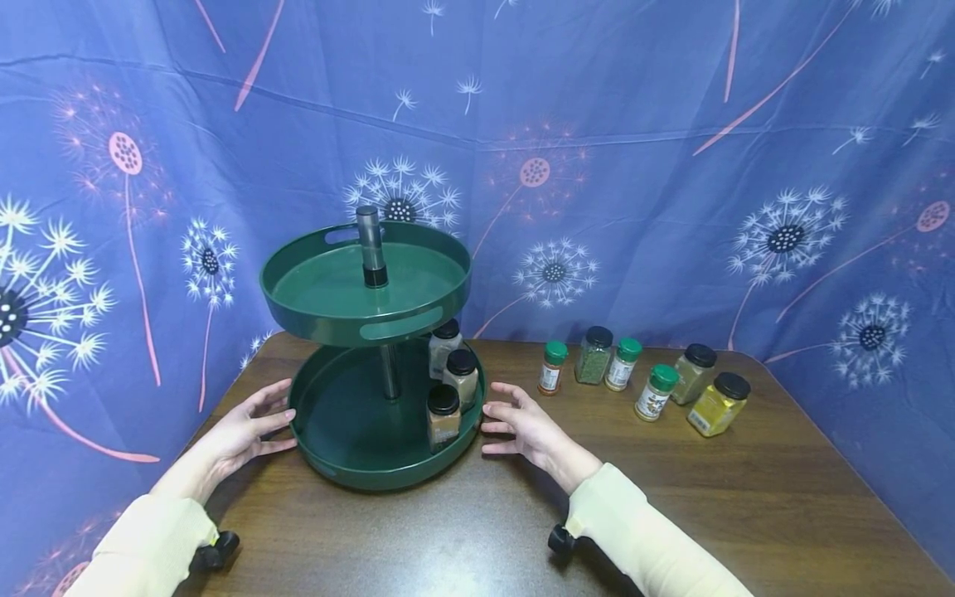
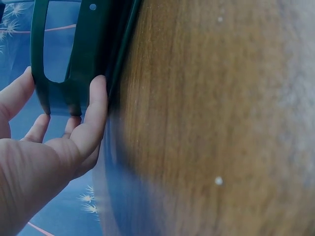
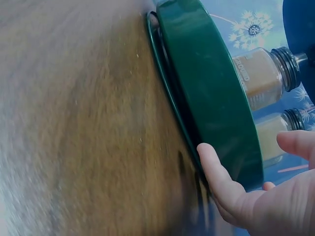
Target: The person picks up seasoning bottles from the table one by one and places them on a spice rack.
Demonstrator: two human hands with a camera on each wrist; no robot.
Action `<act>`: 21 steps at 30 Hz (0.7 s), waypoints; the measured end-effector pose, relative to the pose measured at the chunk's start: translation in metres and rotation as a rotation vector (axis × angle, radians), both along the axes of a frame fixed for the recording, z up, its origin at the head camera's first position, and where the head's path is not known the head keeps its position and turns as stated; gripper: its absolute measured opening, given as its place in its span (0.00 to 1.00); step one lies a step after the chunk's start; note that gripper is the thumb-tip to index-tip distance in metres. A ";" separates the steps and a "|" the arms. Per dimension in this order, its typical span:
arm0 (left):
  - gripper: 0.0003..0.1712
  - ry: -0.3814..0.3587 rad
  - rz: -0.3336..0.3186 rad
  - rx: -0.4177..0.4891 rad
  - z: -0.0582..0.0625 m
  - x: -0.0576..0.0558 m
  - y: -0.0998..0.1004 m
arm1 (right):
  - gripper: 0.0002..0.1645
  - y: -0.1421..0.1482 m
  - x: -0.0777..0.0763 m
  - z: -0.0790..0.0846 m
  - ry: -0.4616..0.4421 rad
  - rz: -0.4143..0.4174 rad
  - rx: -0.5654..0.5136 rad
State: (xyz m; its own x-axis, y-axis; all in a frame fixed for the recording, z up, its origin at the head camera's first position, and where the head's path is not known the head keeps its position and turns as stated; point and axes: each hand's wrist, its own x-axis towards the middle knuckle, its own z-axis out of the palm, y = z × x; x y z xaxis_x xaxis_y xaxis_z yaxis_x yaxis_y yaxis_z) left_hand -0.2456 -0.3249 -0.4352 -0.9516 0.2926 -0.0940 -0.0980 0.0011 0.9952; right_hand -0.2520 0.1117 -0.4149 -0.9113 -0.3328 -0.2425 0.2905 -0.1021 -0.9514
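Touching lower tray [image 1: 336,414], your left grip [image 1: 242,431], nine o'clock, and right grip [image 1: 533,429], three, stand wide: three jars [image 1: 460,380] aboard, six bottles [image 1: 594,358] remaining on bench [image 1: 671,506].

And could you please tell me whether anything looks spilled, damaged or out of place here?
Nothing looks spilled or damaged. The one mild oddity is on the lower tray: its three black-lidded jars all crowd the right side, which makes its load look lopsided.
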 end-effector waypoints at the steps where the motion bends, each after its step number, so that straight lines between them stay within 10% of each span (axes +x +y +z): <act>1: 0.42 -0.001 0.002 0.004 0.000 0.000 0.000 | 0.38 -0.001 0.000 -0.001 -0.010 0.000 -0.010; 21: 0.40 -0.008 0.001 0.039 0.002 0.002 0.001 | 0.40 -0.013 -0.002 -0.014 -0.019 -0.042 -0.021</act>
